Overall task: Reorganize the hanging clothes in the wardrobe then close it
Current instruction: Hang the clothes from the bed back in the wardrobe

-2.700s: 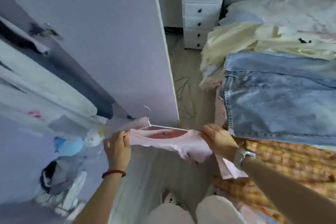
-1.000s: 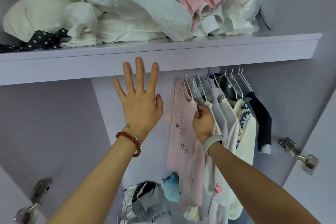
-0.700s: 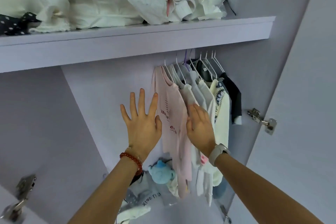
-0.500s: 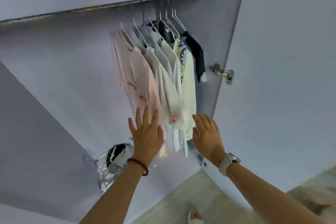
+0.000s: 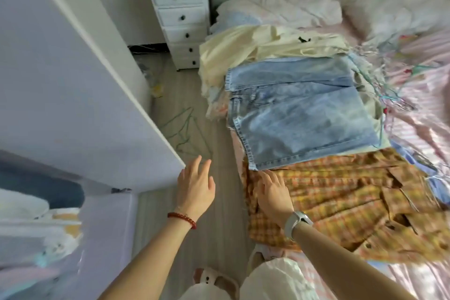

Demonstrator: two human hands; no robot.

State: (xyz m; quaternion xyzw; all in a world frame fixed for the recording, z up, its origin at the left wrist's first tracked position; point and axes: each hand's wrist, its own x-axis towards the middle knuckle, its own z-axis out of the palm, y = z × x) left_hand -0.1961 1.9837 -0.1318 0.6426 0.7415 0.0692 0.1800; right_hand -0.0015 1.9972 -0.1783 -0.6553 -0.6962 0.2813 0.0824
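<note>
The left hand (image 5: 194,189) hangs over the bare strip of floor (image 5: 194,95) between the open wardrobe door (image 5: 73,95) and the bed (image 5: 418,129), fingers spread, holding nothing, just beside the door's lower corner. The right hand (image 5: 274,193) lies flat with straight fingers on the yellow plaid garment (image 5: 341,202) at the bed's near edge, below the folded jeans (image 5: 304,114). Green hangers (image 5: 185,131) lie on the floor. Hanging clothes (image 5: 31,204) show blurred inside the wardrobe, lower left
</note>
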